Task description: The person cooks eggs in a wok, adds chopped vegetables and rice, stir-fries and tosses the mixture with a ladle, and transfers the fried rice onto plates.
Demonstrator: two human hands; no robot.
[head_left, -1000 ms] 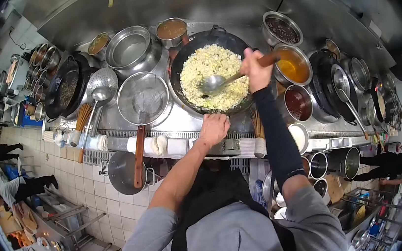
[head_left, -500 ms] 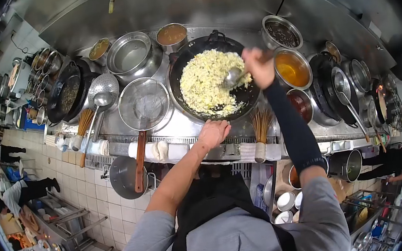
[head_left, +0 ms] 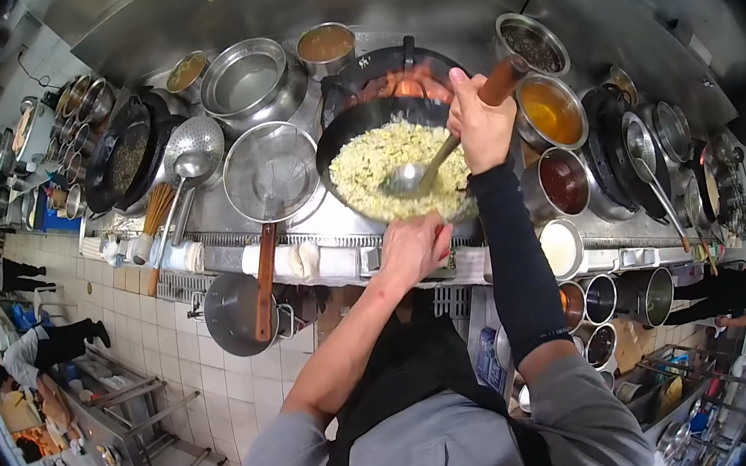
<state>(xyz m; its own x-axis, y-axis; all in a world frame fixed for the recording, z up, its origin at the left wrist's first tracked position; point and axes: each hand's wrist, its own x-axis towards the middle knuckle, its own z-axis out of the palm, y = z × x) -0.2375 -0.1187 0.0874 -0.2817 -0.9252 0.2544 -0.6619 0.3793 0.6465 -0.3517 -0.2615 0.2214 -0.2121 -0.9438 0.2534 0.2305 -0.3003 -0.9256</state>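
A black wok (head_left: 332, 136) full of pale yellow fried rice (head_left: 380, 157) is pulled toward me and tilted. My left hand (head_left: 413, 249) is closed at the wok's near edge; its exact hold there is partly hidden. My right hand (head_left: 483, 124) is wrapped round the wooden handle of a ladle (head_left: 415, 177), whose metal bowl rests in the rice. Behind the wok, the burner (head_left: 409, 84) shows an orange glow.
Left of the wok lies a wire strainer (head_left: 272, 173), with a metal pot (head_left: 250, 81) behind it. To the right stand containers of amber liquid (head_left: 551, 111) and red sauce (head_left: 562, 182). A perforated skimmer (head_left: 195, 143) lies farther left. Other people work at both sides.
The wok has come toward me off its burner and tipped, uncovering the glow. My left hand has closed at its edge. The ladle has moved nearer me, deeper into the rice.
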